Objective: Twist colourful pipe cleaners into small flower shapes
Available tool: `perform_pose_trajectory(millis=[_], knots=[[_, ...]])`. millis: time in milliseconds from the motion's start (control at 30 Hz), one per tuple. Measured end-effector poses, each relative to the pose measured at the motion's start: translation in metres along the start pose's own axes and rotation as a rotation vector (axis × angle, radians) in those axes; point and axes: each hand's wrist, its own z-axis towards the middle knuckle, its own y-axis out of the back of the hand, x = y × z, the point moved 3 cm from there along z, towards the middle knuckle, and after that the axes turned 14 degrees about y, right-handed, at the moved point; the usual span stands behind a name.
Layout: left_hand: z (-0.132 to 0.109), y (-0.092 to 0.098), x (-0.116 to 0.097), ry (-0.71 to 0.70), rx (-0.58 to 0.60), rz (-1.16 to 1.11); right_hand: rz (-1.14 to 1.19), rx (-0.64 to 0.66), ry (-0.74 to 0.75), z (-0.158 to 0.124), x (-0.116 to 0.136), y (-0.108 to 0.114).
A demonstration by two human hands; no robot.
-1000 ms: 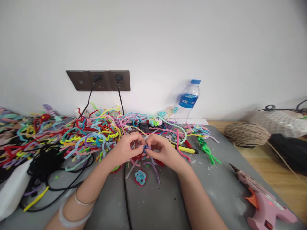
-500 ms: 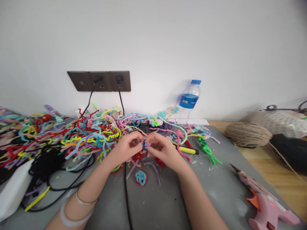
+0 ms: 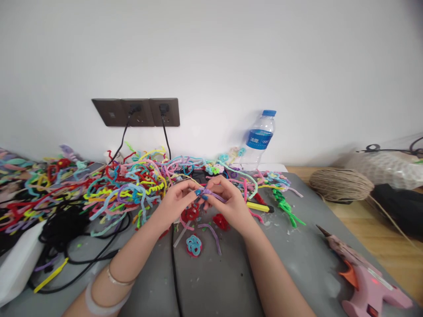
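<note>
My left hand (image 3: pixel 178 200) and my right hand (image 3: pixel 224 200) meet above the grey mat, thumbs and fingers pinched together. Between them is a purple pipe cleaner (image 3: pixel 207 191), gripped by both hands; part of it is hidden by my fingers. Just below, red coiled pipe-cleaner pieces (image 3: pixel 220 221) lie on the mat. Nearer to me lies a blue pipe-cleaner flower (image 3: pixel 194 245) with a red edge. Beside it are a loose purple pipe cleaner (image 3: pixel 213 235) and a translucent stick (image 3: pixel 181 235).
A tangled heap of coloured pipe cleaners (image 3: pixel 132 189) spreads left. A pink glue gun (image 3: pixel 366 277) lies front right, near a ball of twine (image 3: pixel 342 184). A water bottle (image 3: pixel 261 136) leans at the wall. A yellow-handled cutter (image 3: pixel 259 207) and black cable (image 3: pixel 175 273) lie on the mat (image 3: pixel 218 281).
The purple pipe cleaner now shows stretched across toward my right hand, where before only a small bit showed. My right hand has turned slightly and risen a little; the red pieces below are more visible.
</note>
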Motion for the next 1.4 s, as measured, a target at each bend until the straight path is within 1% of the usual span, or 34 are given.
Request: perform_pose_trajectory(millis=[133, 200, 267, 333, 467, 700, 767, 833, 1000, 1133, 1200, 1233, 1300, 1400], knots=[[-0.002, 0.006, -0.008, 0.023, 0.056, 0.069, -0.207, 0.000, 0.079, 0.002, 0.005, 0.007], [-0.003, 0.007, -0.010, 0.027, 0.066, 0.095, -0.249, 0.008, 0.086, 0.003, 0.005, 0.007], [-0.003, 0.008, -0.009, 0.029, 0.050, 0.090, -0.235, -0.014, 0.061, 0.002, 0.004, 0.008], [-0.002, 0.008, -0.005, 0.034, 0.031, 0.058, -0.196, -0.068, 0.032, 0.002, 0.002, 0.008], [0.001, 0.006, 0.002, 0.048, 0.042, 0.037, -0.136, -0.166, -0.011, 0.002, -0.003, 0.008], [0.001, 0.004, 0.003, 0.085, 0.044, 0.110, -0.218, -0.186, 0.004, 0.003, -0.004, 0.008], [0.001, 0.003, 0.003, 0.071, 0.019, 0.114, -0.215, -0.200, 0.005, 0.003, -0.004, 0.007], [0.001, 0.003, 0.004, 0.049, -0.039, 0.082, -0.203, -0.211, 0.024, 0.003, -0.005, 0.006], [0.003, -0.001, 0.009, 0.029, -0.163, -0.077, -0.154, -0.223, 0.104, 0.003, -0.007, -0.002], [0.002, -0.006, 0.015, 0.040, -0.253, -0.206, -0.189, -0.213, 0.161, 0.003, -0.008, -0.009], [0.003, -0.006, 0.017, 0.058, -0.262, -0.226, -0.215, -0.219, 0.166, 0.003, -0.009, -0.009], [0.004, -0.005, 0.018, 0.068, -0.249, -0.213, -0.221, -0.230, 0.149, 0.002, -0.010, -0.008], [0.005, -0.002, 0.017, 0.087, -0.215, -0.153, -0.222, -0.250, 0.087, 0.002, -0.012, -0.004], [0.007, 0.008, 0.014, 0.095, -0.221, -0.063, -0.220, -0.265, 0.005, 0.001, -0.014, 0.002]])
